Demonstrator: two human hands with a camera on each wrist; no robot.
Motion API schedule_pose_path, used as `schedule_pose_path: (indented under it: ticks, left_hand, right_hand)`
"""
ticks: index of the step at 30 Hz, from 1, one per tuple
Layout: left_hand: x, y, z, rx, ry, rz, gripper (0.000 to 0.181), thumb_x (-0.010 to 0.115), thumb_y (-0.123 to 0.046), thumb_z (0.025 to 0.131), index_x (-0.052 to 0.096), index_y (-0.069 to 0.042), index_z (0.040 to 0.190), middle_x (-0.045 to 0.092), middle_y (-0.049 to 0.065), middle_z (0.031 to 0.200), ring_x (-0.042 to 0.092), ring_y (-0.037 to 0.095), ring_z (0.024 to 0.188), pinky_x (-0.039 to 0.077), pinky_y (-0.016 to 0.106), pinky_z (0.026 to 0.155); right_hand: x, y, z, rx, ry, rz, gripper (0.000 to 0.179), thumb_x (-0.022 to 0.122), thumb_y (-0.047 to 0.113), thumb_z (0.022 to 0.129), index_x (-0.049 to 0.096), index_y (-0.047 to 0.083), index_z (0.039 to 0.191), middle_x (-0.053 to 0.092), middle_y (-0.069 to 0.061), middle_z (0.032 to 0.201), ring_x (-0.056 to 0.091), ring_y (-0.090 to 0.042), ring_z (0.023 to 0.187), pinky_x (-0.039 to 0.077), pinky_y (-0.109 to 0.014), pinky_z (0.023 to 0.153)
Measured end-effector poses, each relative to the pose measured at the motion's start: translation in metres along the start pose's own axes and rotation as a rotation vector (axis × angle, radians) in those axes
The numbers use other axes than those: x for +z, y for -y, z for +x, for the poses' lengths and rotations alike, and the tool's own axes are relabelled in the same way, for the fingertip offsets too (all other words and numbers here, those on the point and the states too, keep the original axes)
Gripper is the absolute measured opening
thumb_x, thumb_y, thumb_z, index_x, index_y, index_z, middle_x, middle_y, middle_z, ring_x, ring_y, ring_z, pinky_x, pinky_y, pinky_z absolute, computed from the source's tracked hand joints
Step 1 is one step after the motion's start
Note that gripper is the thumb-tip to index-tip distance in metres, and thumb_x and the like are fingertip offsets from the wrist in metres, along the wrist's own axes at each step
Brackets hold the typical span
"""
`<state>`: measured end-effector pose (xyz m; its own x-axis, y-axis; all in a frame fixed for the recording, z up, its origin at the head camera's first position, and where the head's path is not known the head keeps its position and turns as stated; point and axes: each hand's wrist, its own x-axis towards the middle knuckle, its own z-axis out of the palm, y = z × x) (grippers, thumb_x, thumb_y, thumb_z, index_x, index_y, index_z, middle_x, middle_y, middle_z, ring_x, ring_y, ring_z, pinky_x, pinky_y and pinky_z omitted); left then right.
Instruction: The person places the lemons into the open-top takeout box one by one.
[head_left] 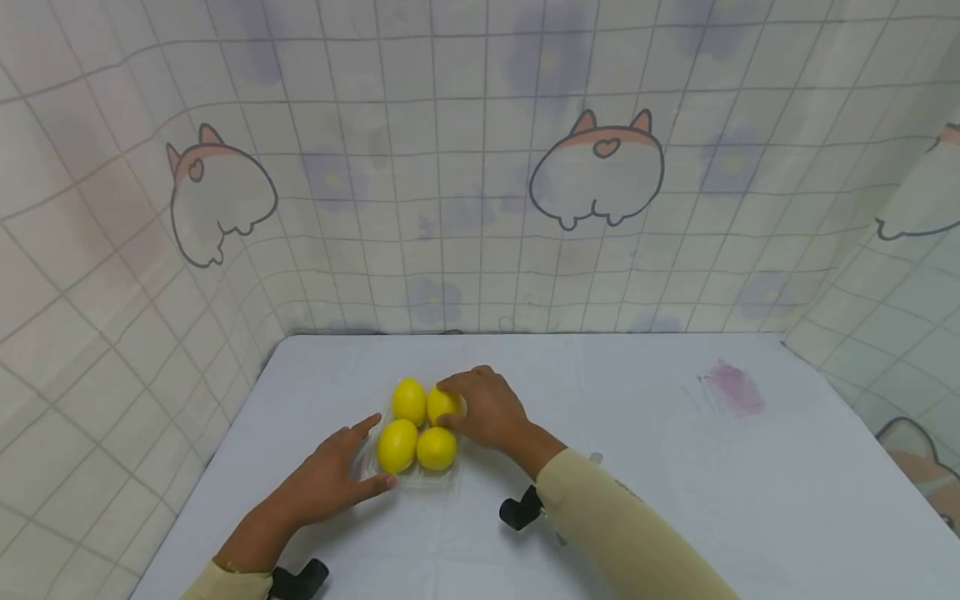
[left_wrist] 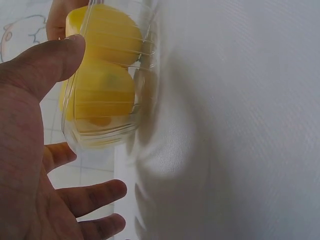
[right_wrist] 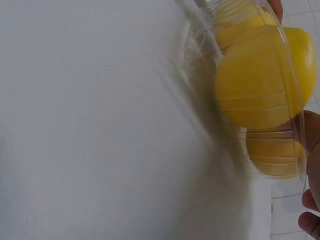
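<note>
A clear plastic container (head_left: 420,483) sits on the white table with several yellow lemons in it, set in two rows. My right hand (head_left: 491,410) reaches over the container's far right corner, thumb and fingers curled round the back right lemon (head_left: 442,405). Beside the left rim is my left hand (head_left: 327,479), its fingers spread and its thumb near the front left corner. In the left wrist view, the left thumb (left_wrist: 70,52) overlaps the container's rim, and the other fingers extend below it. The right wrist view shows lemons (right_wrist: 255,85) through the ribbed clear wall.
The white table (head_left: 637,417) stretches away to the right, with a pinkish stain (head_left: 733,387) near its far right part. A checked curtain (head_left: 480,167) with cartoon prints hangs behind the table and along both sides. Black camera mounts (head_left: 519,510) hang at both wrists.
</note>
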<state>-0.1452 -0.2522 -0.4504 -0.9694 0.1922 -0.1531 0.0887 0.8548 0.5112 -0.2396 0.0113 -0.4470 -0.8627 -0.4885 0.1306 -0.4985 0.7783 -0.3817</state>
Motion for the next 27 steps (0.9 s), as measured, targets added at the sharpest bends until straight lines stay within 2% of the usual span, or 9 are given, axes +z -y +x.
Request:
schedule_pose_path:
  ticks: [5, 15, 23, 27]
  left_hand:
    - [0.000, 0.000, -0.001, -0.005, -0.002, 0.004, 0.103, 0.075, -0.066, 0.082, 0.030, -0.018, 0.162, 0.039, 0.022, 0.158, 0.035, 0.048, 0.143, 0.032, 0.073, 0.109]
    - [0.002, 0.002, -0.001, 0.009, -0.015, 0.039, 0.104, 0.074, -0.068, 0.082, 0.031, -0.019, 0.162, 0.039, 0.021, 0.159, 0.033, 0.049, 0.145, 0.030, 0.073, 0.110]
    - [-0.001, 0.001, -0.001, 0.026, -0.009, 0.054, 0.107, 0.072, -0.072, 0.082, 0.029, -0.018, 0.163, 0.037, 0.023, 0.159, 0.032, 0.049, 0.145, 0.030, 0.072, 0.110]
    - [-0.006, 0.001, -0.004, 0.048, -0.016, 0.042, 0.104, 0.068, -0.072, 0.085, 0.027, -0.016, 0.163, 0.035, 0.022, 0.161, 0.031, 0.048, 0.146, 0.028, 0.070, 0.112]
  right_hand:
    - [0.000, -0.002, -0.003, -0.004, 0.006, 0.022, 0.057, 0.078, 0.048, 0.089, 0.065, 0.025, 0.140, 0.064, 0.010, 0.136, 0.053, -0.018, 0.122, 0.046, -0.037, 0.105]
    - [-0.016, -0.014, -0.014, -0.024, -0.015, 0.063, 0.056, 0.069, 0.049, 0.097, 0.058, 0.024, 0.146, 0.060, 0.007, 0.142, 0.049, -0.018, 0.133, 0.040, -0.040, 0.114]
    - [-0.035, -0.042, -0.041, 0.028, -0.030, 0.031, 0.054, 0.066, 0.046, 0.099, 0.058, 0.021, 0.147, 0.059, 0.004, 0.143, 0.050, -0.020, 0.134, 0.041, -0.042, 0.113]
    - [-0.043, -0.060, -0.059, 0.043, -0.054, -0.012, 0.056, 0.064, 0.050, 0.099, 0.058, 0.019, 0.146, 0.060, 0.001, 0.142, 0.051, -0.022, 0.134, 0.044, -0.044, 0.111]
